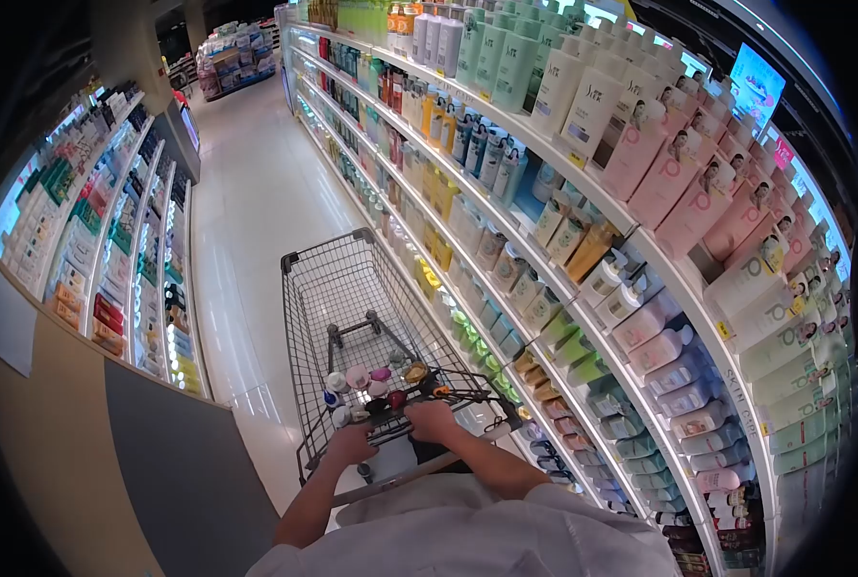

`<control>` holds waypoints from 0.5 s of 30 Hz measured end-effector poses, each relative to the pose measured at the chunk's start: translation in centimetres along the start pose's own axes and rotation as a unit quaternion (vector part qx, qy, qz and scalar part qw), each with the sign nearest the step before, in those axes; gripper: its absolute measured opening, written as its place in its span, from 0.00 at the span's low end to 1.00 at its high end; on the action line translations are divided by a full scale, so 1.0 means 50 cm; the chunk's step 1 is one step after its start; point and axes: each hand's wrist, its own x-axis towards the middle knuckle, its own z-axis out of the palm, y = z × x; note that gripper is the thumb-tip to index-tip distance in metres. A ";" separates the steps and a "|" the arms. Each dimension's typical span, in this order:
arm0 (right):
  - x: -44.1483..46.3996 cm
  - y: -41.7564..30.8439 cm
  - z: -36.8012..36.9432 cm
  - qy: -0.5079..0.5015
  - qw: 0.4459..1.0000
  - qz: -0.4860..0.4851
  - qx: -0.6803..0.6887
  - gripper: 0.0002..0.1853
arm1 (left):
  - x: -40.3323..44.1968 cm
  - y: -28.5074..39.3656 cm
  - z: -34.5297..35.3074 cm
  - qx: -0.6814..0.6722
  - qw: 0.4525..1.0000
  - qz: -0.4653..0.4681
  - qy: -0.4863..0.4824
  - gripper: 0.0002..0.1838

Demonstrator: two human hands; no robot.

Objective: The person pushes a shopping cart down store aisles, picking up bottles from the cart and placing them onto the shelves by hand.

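Note:
A wire shopping cart (337, 298) stands in front of me, its basket pointing up the aisle. My left hand (352, 444) is closed at the near end of the cart, around the handle area. To its right, my right hand (431, 421) is also closed there, beside a dark strap and a small orange item (440, 390). Several small round items in white, pink, purple and dark red lie at the near end of the basket, just beyond my hands. The fingers' undersides are hidden.
Long shelves of bottles (583, 106) curve along the right side, close to the cart. Another stocked shelf (92, 221) stands on the left, behind a grey and beige panel (179, 452). A pale floor (241, 183) runs ahead to a stacked display (236, 60).

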 end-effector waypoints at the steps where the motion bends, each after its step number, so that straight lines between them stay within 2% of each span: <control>1: 0.027 0.010 -0.011 0.000 1.000 -0.003 -0.002 0.12 | 0.021 -0.004 -0.017 0.004 1.000 -0.005 -0.002 0.31; 7: 0.165 0.067 -0.035 0.024 0.999 -0.022 -0.010 0.12 | 0.124 -0.025 -0.104 -0.005 0.999 -0.043 -0.014 0.31; 15: 0.327 0.130 -0.098 0.002 1.000 -0.029 0.013 0.13 | 0.261 -0.059 -0.196 -0.006 0.998 -0.060 -0.026 0.33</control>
